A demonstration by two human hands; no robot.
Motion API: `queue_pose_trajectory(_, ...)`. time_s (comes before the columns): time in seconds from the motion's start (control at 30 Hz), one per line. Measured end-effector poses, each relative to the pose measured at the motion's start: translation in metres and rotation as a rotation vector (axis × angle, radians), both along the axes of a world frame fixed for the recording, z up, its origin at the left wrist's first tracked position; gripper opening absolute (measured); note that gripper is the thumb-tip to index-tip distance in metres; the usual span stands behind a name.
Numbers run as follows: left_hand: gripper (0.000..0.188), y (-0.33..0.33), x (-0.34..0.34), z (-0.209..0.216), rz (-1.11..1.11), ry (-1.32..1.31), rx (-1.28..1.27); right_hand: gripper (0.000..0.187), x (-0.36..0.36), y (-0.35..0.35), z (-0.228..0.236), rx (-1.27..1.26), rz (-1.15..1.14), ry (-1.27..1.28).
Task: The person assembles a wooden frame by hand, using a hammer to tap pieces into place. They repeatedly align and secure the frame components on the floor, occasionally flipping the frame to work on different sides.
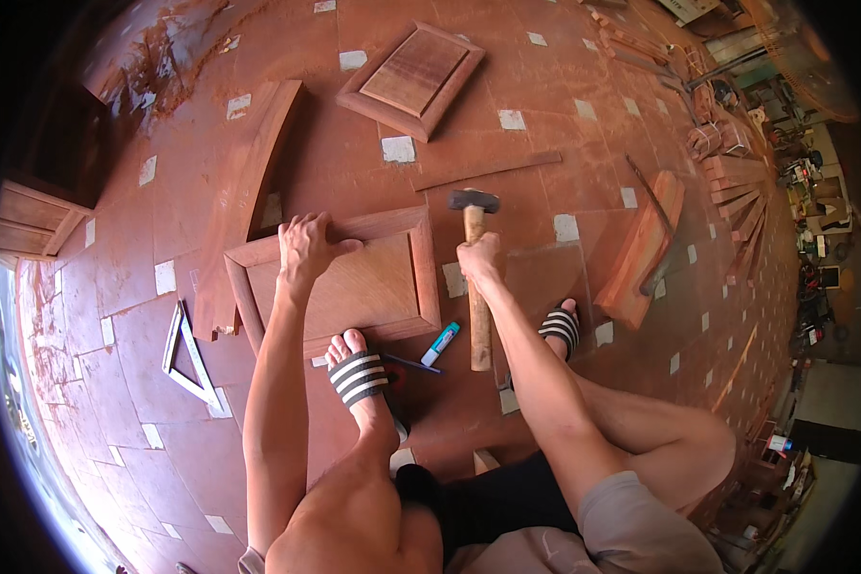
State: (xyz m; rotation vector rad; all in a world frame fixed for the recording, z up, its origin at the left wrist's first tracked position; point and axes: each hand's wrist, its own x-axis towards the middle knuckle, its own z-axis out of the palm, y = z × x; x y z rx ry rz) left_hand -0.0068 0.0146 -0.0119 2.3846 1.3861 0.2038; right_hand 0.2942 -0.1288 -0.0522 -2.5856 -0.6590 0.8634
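A framed wooden panel door (378, 282) lies on the floor in front of me, with a raised panel inside its mitred frame. My left hand (306, 251) grips the far rail near the left corner, fingers bent over the edge and thumb stretched along the wood. To the right of the door, my right hand (480, 256) is closed around the wooden handle of a hammer (478, 330). The dark hammer head points away from me, apart from the door. My striped sandal (359, 376) is at the door's near edge, beside a small teal-and-white bottle (440, 344).
A second panel door (411, 77) lies farther off. Left of me are a long board (244, 201) and a metal set square (174, 364). A thin strip (488, 170) lies beyond the hammer; a bow-shaped tool rests on a timber block (641, 253) at right, near stacked timber (737, 182).
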Motion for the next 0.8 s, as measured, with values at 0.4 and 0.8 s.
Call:
queue_pose_trajectory(0.4, 0.072, -0.001, -0.002, -0.006, -0.004, -0.036, 0.057, 0.01, 0.023, 0.103, 0.128, 0.206, 0.749, -0.597)
queue_pose_trajectory(0.8, 0.07, -0.002, -0.001, -0.002, 0.004, -0.016, 0.102, 0.012, 0.024, 0.061, 0.122, 0.147, 0.902, -0.543)
